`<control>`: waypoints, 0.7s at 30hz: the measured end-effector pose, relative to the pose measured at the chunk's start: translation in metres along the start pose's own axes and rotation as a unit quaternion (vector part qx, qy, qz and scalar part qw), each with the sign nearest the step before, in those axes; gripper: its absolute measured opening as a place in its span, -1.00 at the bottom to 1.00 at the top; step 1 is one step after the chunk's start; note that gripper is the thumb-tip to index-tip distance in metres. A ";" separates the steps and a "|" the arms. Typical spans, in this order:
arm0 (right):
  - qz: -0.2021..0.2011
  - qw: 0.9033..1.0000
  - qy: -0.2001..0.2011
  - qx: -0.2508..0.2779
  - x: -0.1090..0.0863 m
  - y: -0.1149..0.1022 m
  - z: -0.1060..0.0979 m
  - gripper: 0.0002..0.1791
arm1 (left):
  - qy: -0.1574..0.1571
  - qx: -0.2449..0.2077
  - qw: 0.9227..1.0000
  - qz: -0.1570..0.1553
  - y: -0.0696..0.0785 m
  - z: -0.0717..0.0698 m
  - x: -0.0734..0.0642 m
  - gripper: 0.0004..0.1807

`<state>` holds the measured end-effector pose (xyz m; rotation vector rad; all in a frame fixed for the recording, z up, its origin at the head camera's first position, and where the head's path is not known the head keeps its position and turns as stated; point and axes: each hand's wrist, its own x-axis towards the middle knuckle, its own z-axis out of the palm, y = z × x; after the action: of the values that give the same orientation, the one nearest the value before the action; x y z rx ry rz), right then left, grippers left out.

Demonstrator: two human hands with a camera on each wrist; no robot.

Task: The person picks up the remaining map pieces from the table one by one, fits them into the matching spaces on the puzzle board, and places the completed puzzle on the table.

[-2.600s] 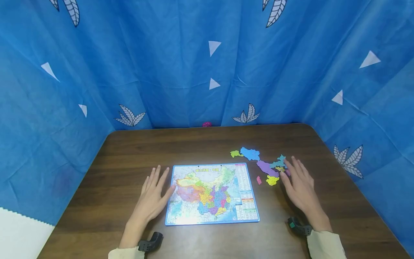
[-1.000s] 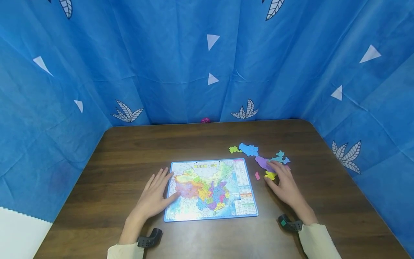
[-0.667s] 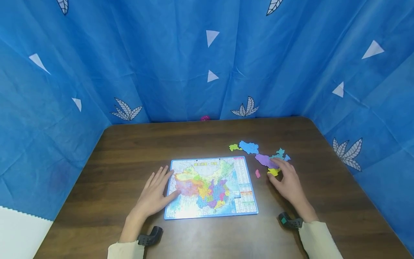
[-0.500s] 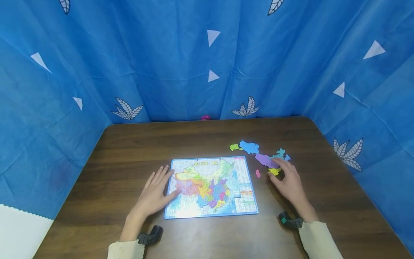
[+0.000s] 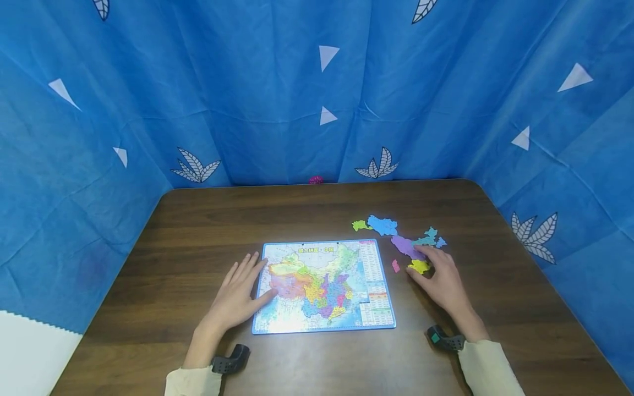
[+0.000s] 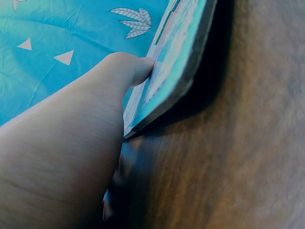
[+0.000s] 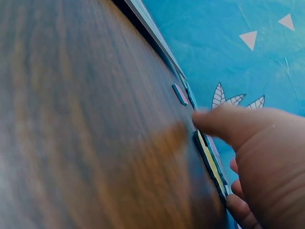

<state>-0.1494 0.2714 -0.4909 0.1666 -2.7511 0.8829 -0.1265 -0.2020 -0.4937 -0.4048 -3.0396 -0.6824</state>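
Observation:
A magnetic map board point(image 5: 317, 327) with a blue border lies flat on the table. My left hand point(image 5: 235, 300) rests at its left edge, fingers spread straight; in the left wrist view the thumb point(image 6: 136, 70) lies over the board. My right hand point(image 5: 443, 280) hovers low over loose puzzle pieces at the right, thumb and fingers apart and bent slightly. A yellow puzzle piece point(image 5: 419, 267) lies between the thumb and fingers. In the right wrist view the thumb is just above the yellow piece's point(image 7: 209, 162) near end; a firm grip is not visible. The fingertips reach a purple piece point(image 5: 403, 245).
A small pink piece point(image 5: 395, 266) lies between the board and right hand. Farther back are a blue piece point(image 5: 382, 225), a green piece point(image 5: 360, 225), a teal piece point(image 5: 428, 236) and a small blue piece point(image 5: 440, 242). A blue curtain point(image 5: 277, 110) surrounds the wooden table point(image 5: 208, 220).
My right hand has moved left from the far right pieces to the yellow piece, which has shifted slightly under it. The left hand has slid a little onto the board.

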 end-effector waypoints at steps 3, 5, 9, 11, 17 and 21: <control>-0.005 1.000 -0.008 -0.005 -0.001 0.001 -0.001 -0.34 | 0.001 -0.004 1.000 -0.002 0.001 0.000 0.000 -0.03; -0.007 1.000 -0.017 -0.011 -0.001 0.002 -0.003 -0.35 | 0.001 -0.006 1.000 -0.003 0.001 -0.001 0.000 -0.03; 0.001 0.999 -0.041 -0.021 0.000 0.002 -0.007 -0.33 | -0.002 -0.003 1.000 -0.004 0.001 -0.001 0.001 -0.03; 0.007 0.998 -0.053 -0.023 0.001 0.002 -0.009 -0.32 | -0.002 -0.002 1.000 -0.004 0.001 -0.001 0.001 -0.03; 0.017 0.997 -0.066 -0.027 0.001 0.000 -0.011 -0.33 | -0.001 0.000 1.000 -0.005 0.000 0.000 0.000 -0.02; 0.009 0.998 -0.059 -0.026 0.001 0.003 -0.010 -0.37 | -0.001 0.001 1.000 -0.003 0.000 0.001 0.001 -0.03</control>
<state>-0.1492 0.2798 -0.4846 0.1903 -2.8855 0.8292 -0.1274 -0.2017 -0.4942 -0.3958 -3.0439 -0.6802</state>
